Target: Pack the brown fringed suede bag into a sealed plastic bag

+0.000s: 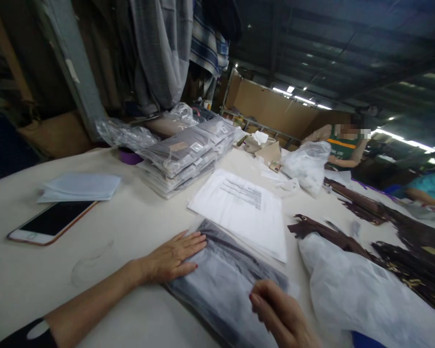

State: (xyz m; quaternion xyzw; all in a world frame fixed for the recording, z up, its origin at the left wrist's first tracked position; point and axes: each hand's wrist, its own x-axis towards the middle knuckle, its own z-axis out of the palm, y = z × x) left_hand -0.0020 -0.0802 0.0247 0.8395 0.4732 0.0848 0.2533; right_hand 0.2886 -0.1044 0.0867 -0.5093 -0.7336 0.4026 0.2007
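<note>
Leftmost, a phone (52, 221) and some folded sheets (80, 187) are lying on the table (130, 232), with a stack of bagged clothes (186, 154) being kept farther back beside printed papers (241, 209). At the near edge, a bagged garment (221, 285) is being pressed flat under the left hand (174, 257), whose fingers are spread open and grasping nothing, while the bag's plastic is being pinched by the right hand (281, 316). Rightward, white wrapping (366, 295) and dark brown pieces (409, 261) are being left spread out.
</note>
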